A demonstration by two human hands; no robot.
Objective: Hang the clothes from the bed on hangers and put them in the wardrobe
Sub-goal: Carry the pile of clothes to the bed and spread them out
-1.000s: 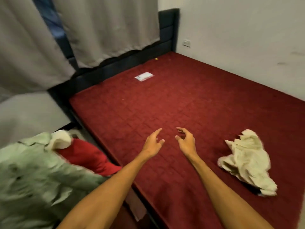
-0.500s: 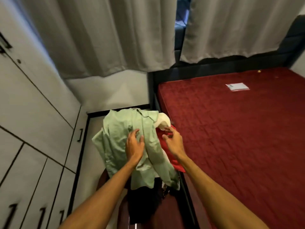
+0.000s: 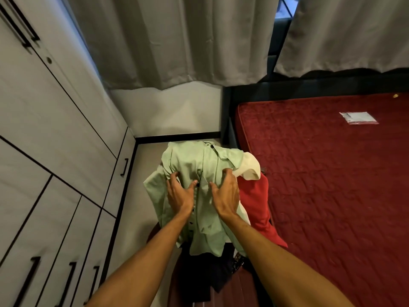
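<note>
Pale green, the buttoned shirt [image 3: 205, 171] lies on top of a heap of clothes in the gap between the wardrobe [image 3: 55, 129] and the bed [image 3: 332, 196]. The left hand [image 3: 179, 194] and the right hand [image 3: 226, 197] sit on either side of its button placket. Each has its fingers spread and bent, with the tips and thumb dug into the cloth so that folds bunch under them. A white garment [image 3: 250, 167] and a red garment [image 3: 254, 204] lie beside the shirt on the bed side, and a dark garment [image 3: 212, 269] hangs below. A flat plastic packet [image 3: 358, 118] lies on the red mattress, and grey curtains [image 3: 166, 41] hang behind.
</note>
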